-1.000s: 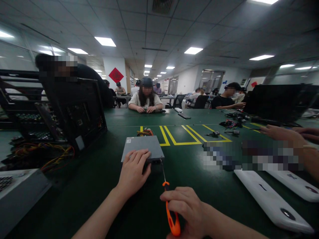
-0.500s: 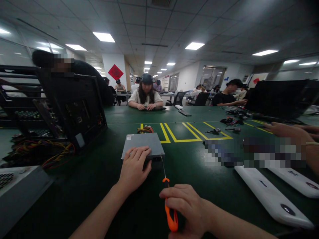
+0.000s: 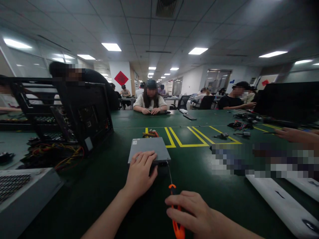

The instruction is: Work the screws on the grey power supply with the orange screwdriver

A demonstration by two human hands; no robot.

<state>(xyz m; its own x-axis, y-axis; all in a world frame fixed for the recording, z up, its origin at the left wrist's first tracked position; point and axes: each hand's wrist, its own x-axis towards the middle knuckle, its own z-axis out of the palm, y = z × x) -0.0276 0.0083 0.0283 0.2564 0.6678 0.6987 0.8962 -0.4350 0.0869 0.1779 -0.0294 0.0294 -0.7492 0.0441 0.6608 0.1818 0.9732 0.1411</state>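
A flat grey metal power supply unit (image 3: 149,145) lies on the green table in front of me, its bundle of coloured cables (image 3: 151,133) behind it. My left hand (image 3: 141,174) is pressed over its near part, fingers on the top face and thumb down at the near side. My right hand (image 3: 196,212) is closed around the orange and black handle of a screwdriver (image 3: 172,189). The thin shaft points away from me, and its tip meets the unit's near right corner. Any screw there is too small to make out.
A black computer case (image 3: 93,113) stands at left, with loose cables (image 3: 71,151) beside it. A grey metal case (image 3: 30,186) fills the near left. White long covers (image 3: 281,199) lie at right, near another person's hand (image 3: 296,136). Electric screwdrivers (image 3: 221,136) lie beyond.
The whole view has shifted, so everything appears a little lower and further right. My left hand stays on the power supply unit, and the screwdriver tip stays at the same corner.
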